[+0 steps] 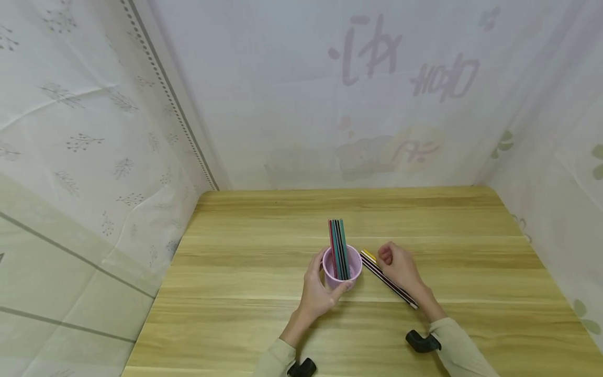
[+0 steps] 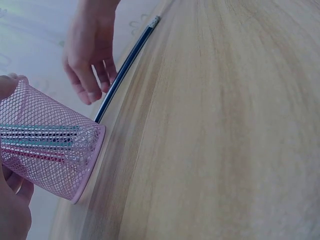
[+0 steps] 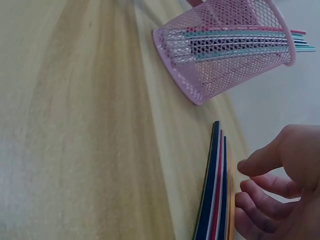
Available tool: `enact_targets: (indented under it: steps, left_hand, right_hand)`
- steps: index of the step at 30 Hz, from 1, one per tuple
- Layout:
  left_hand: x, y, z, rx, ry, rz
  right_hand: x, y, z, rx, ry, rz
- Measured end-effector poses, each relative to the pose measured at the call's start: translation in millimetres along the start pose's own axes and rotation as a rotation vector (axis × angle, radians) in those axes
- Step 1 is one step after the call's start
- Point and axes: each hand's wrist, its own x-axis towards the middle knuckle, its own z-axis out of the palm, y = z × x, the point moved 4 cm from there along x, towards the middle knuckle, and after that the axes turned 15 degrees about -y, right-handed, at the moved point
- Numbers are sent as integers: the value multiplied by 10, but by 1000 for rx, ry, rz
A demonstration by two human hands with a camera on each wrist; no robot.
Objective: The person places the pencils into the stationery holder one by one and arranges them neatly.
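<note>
A pink mesh cup [image 1: 355, 257] stands on the wooden table, with several teal, black and red pencils [image 1: 338, 248] leaning in it. My left hand [image 1: 317, 293] grips the cup's near left side, fingers and thumb curved round it. To the cup's right, several dark striped pencils [image 1: 391, 280] and a yellow one [image 1: 369, 255] lie diagonally on the table. My right hand [image 1: 399, 268] is at the yellow pencil, its fingers bent. In the right wrist view this hand [image 3: 280, 185] is beside the orange-yellow pencil [image 3: 231, 200], with a gap between thumb and fingers; contact is unclear.
The wooden table [image 1: 245, 225] reaches back to a printed pale curtain [image 1: 282, 104], with more patterned cloth [image 1: 94, 157] at the left and right. Black wrist mounts [image 1: 422, 342] are on both forearms, close above the table's near part.
</note>
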Motion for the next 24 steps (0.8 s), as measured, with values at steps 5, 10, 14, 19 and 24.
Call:
enact_targets:
  steps: [5,10,14,19,24]
  left_hand:
    - [-3,-7,13,0,-5,-13]
    - [12,7,11,-3,-6,-16]
    - [12,1,7,-12,-7,-9]
    - [-1,-146,53,-8,3,5]
    - [-23,-375,109,13,-2,-21]
  right_hand:
    - [-23,33,17,-17,-22,20]
    - [-21,48,7,-19,-27,25]
    - [-17,45,2,-40,-40,29]
    - [-14,31,10,-65,-61,26]
    - [-8,32,19,-75,-72,27]
